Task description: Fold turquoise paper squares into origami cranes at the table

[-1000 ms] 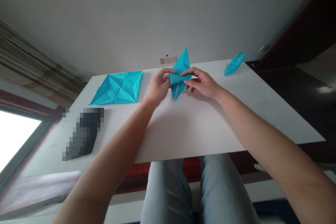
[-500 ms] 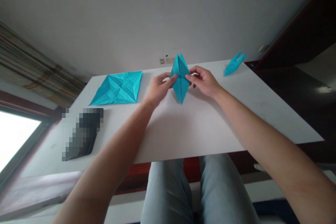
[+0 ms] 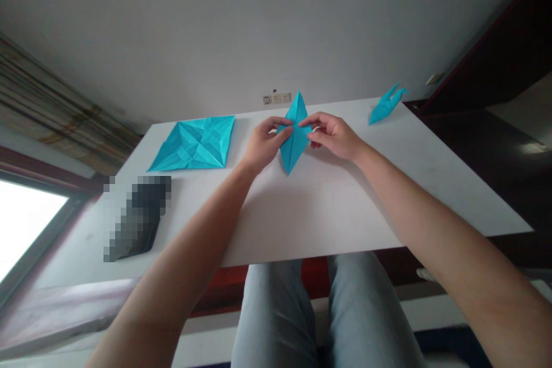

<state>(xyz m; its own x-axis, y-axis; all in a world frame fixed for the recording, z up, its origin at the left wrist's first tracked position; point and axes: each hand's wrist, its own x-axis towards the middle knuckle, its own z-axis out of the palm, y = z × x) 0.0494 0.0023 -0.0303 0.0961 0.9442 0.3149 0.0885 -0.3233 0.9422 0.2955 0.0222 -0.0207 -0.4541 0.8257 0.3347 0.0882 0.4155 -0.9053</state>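
Note:
A blue folded origami paper (image 3: 292, 149), diamond-shaped with a crease down its length, is held just above the table in front of me. My left hand (image 3: 264, 141) pinches its left corner between thumb and fingers. On the opposite side, my right hand (image 3: 334, 133) grips the right corner, its index finger lying on the paper's face and the thumb at the edge. The paper leans, its upper point to the right and its lower point to the left. Parts of both side corners are hidden by my fingers.
An unfolded blue sheet with many creases (image 3: 196, 144) lies at the table's back left. A finished blue paper crane (image 3: 387, 106) stands at the back right. Near the left edge of the white table (image 3: 345, 218) lies a dark, pixelated flat object (image 3: 144, 215).
The folded paper has tilted, its lower point swinging left. Its two separate top points now show as one. My right index finger has moved onto the paper's face.

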